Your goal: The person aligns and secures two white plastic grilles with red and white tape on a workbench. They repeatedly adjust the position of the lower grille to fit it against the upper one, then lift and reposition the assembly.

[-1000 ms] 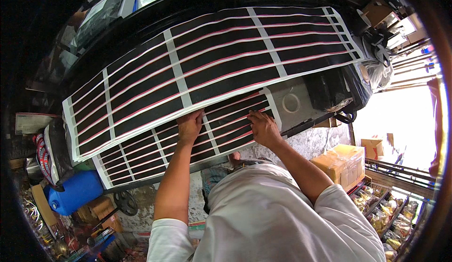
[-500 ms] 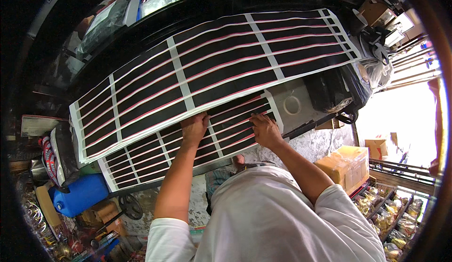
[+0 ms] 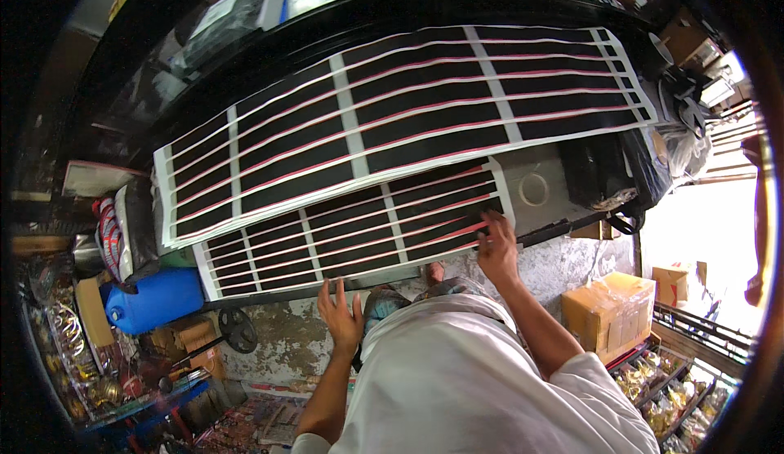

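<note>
A large white-edged sheet with black panels and thin white and red lines (image 3: 425, 99) lies across the bench at the top of a stack. A similar lower sheet (image 3: 359, 224) sticks out from under its near edge. At the lower sheet's right end, my right hand (image 3: 500, 251) pinches the end of a black strip, where a broader red band shows. What lies between those fingertips is partly hidden. My left hand (image 3: 341, 317) hovers just off the sheet's near edge, empty, with its fingers spread.
Black plastic-wrapped bundles (image 3: 604, 172) sit at the bench's right end, by a grey surface with a pale ring (image 3: 533, 189). Below left are a blue container (image 3: 159, 300) and a black wheel (image 3: 237, 330). A taped cardboard box (image 3: 608, 315) stands at right, above trays of bagged parts (image 3: 665, 401).
My left hand has let go of the sheets' edge and drawn back toward me, opening. My right hand has come slightly nearer, and more red shows beside it. The view has shifted.
</note>
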Tool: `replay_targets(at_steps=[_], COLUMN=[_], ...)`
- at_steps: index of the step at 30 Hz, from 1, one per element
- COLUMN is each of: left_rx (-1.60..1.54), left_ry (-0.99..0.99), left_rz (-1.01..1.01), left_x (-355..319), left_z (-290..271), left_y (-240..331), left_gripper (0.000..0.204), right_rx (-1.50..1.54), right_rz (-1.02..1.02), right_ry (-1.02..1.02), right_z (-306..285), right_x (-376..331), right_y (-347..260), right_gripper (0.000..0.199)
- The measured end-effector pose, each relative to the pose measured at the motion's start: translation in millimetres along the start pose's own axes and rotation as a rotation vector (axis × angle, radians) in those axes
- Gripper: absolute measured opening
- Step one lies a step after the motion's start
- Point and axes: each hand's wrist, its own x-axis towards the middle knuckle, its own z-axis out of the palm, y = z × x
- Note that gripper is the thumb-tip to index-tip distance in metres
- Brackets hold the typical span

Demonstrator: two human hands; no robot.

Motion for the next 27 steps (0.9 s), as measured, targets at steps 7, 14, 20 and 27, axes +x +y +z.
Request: replay_targets(at_steps=[7, 14, 20, 27], left_rx=[-0.477, -0.659, -0.804, -0.730], left_ry=[-0.206, 0.050, 0.512, 0.779], left_rz=[-0.836, -0.773, -0.729, -1.009], left_x=[-156.7, -97.3, -33.9, 42.0], left_z=[85.9, 36.5, -10.1, -87.4], left_y=[-147.0, -167.0, -282.5, -420.7], left_gripper=[0.062, 0.056, 0.039, 0.082], right_rx=[0.022, -0.230, -0.320, -0.257], right_rz=[0.420, 0.176, 0.128, 0.382], right_ry=[0.151, 0.039, 0.020, -0.063], right_z=[7.4, 24.2, 36.1, 48.4], right_x=[-65.7, -54.7, -77.9, -152.4], right_y=[34.1, 28.3, 14.5, 12.9], right_gripper=[0.066, 0.062, 0.079, 0.081])
